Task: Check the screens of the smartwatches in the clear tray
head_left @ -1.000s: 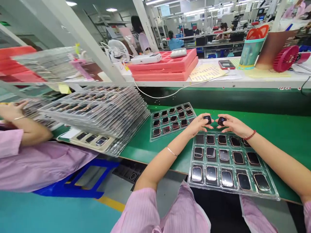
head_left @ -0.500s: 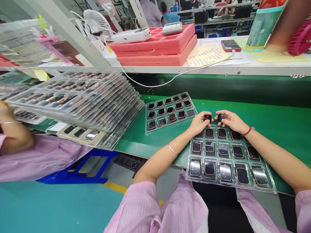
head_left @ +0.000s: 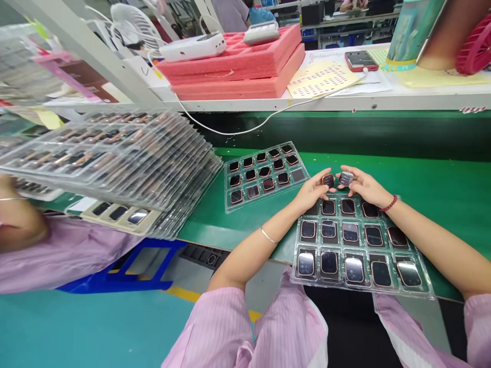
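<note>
Above the far edge of a clear plastic tray (head_left: 362, 289), my left hand (head_left: 312, 191) pinches a smartwatch case (head_left: 328, 180) with a dark face. Close beside it, my right hand (head_left: 362, 185) grips a second watch case (head_left: 346, 178), whose face catches the light. The two cases are apart. Rows of similar square watch cases lie in the tray's pockets, and the tray overhangs the bench's front edge. Another clear tray (head_left: 245, 206) of watch cases lies on the green bench, left of my hands, with one pocket at its right end holding no case.
A tall stack of filled clear trays (head_left: 184, 168) leans at the left, near another person's arm (head_left: 23, 225). Red foam trays (head_left: 230, 76), a phone (head_left: 360, 60) and a teal cup (head_left: 412, 36) stand on the shelf. A white cable (head_left: 238, 133) hangs below the shelf edge.
Both hands have turned the watch cases slightly; the right one's face now looks brighter. The hands stay near the tray's far edge, and the whole view has shifted a little.
</note>
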`<action>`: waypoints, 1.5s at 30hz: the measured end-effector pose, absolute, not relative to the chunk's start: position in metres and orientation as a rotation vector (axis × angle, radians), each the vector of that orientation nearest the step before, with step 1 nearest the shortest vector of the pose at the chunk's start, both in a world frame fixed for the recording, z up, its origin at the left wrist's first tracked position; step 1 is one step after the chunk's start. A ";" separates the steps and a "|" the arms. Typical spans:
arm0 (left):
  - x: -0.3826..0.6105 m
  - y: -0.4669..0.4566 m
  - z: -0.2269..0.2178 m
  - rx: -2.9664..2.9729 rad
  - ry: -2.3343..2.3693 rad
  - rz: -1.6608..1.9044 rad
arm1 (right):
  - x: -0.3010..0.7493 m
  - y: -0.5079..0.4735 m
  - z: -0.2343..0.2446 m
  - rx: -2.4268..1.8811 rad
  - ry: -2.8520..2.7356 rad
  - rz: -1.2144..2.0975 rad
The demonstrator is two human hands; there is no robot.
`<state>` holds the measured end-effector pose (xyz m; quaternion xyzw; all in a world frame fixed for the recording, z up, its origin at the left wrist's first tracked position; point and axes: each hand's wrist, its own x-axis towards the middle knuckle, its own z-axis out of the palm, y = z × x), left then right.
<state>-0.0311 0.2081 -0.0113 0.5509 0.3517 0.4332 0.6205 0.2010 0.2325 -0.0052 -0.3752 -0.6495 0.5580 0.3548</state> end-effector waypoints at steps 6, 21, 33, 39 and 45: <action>-0.032 0.210 -0.014 1.193 0.777 0.950 | 0.205 0.236 -0.003 -1.008 -1.496 1.593; -0.033 0.211 -0.013 1.106 0.740 0.941 | 0.205 0.234 0.003 -1.015 -1.566 1.541; -0.032 0.213 -0.017 1.156 0.709 0.919 | 0.204 0.232 0.008 -1.022 -1.718 1.462; -0.033 0.211 -0.012 1.116 0.725 0.927 | 0.202 0.233 0.006 -1.006 -1.705 1.516; -0.033 0.210 -0.013 1.128 0.743 0.919 | 0.202 0.231 0.005 -0.998 -1.738 1.481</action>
